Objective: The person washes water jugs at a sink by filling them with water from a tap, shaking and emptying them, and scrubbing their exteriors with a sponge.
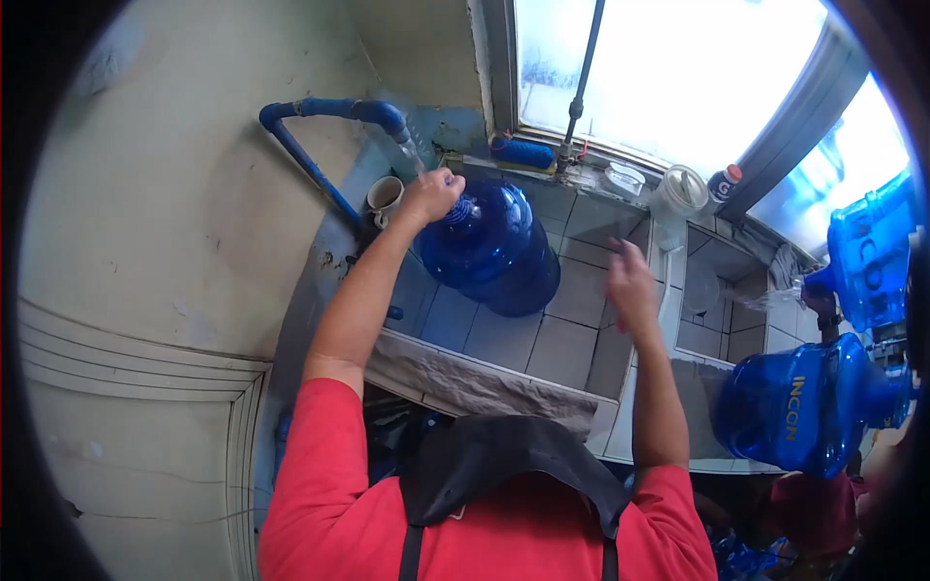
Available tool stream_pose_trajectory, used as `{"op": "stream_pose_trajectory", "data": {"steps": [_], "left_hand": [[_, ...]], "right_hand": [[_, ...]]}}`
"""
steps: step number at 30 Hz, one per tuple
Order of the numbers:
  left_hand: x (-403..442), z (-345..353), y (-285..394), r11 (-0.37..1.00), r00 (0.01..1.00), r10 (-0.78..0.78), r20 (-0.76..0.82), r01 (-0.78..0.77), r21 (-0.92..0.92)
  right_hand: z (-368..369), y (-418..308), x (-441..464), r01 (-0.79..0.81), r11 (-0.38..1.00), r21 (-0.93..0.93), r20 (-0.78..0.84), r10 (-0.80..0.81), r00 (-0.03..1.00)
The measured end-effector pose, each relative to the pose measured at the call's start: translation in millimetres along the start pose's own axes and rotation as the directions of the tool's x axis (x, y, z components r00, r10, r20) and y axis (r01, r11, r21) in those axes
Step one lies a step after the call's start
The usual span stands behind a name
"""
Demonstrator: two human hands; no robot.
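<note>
A large blue water bottle (504, 257) stands tilted in the tiled basin, its neck toward the upper left. My left hand (434, 197) is closed at the bottle's neck, under the end of a blue pipe (378, 111) from which water runs. Whether its fingers grip the rim itself is hard to see. My right hand (632, 286) is raised over the right side of the basin, away from the bottle; its fingers are partly curled and blurred, so what they hold, if anything, cannot be made out.
A mug (385, 195) stands beside the pipe. Along the ledge are a blue brush (523, 152), a white tub (681, 190) and a red-capped bottle (724, 182). At right, a second basin (717, 290), two blue bottles (790, 407) (870, 257) and part of another person.
</note>
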State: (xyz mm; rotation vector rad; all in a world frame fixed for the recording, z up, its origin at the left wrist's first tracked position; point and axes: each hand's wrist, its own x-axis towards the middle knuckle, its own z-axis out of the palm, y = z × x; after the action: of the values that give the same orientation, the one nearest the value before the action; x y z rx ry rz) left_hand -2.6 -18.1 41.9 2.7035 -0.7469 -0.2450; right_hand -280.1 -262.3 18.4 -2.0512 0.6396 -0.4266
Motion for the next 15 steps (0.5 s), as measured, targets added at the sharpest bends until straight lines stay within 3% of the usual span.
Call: {"op": "stream_pose_trajectory", "data": {"steps": [2,4,6,8,10,13,15], "left_hand": [[1.0,11.1,-1.8,0.963,0.957,-0.225,-0.184,0.189,-0.193],[8.5,13.5,-8.2,0.948,0.943,-0.297,-0.151,0.273,-0.163],[17.0,21.0,-18.2,0.928,0.888,-0.366,-0.279,0.326,-0.180],[22.5,23.5,-27.7,0.908,0.876,-0.411,-0.254,0.369,-0.198],[31.6,34.1,-45.3,0.886,0.862,-0.454,-0.224,0.411,-0.213],[34.7,49.3,-63.7,0.931,0.882,-0.363,-0.301,0.327,-0.164],[10.5,30.5,-33.6,0.879,0.831,-0.472,-0.295,0.419,-0.226]], "right_hand": [[39.0,-30.5,0.8,0.050,0.993,-0.106,0.196,-0.029,0.980],[88.2,-48.7,4.2,0.300,0.942,-0.152,0.289,-0.248,0.925],[142.6,-51.2,9.6,0.366,0.911,-0.189,0.338,-0.289,0.896],[145.3,-99.8,7.0,0.274,0.922,-0.272,0.489,-0.113,0.865],[169.8,-101.2,11.8,0.287,0.920,-0.266,0.509,-0.119,0.852],[184.8,-111.0,11.2,0.260,0.950,-0.172,0.477,-0.151,0.866],[201.2,-104.4,13.4,0.284,0.945,-0.162,0.484,-0.175,0.858]]}}
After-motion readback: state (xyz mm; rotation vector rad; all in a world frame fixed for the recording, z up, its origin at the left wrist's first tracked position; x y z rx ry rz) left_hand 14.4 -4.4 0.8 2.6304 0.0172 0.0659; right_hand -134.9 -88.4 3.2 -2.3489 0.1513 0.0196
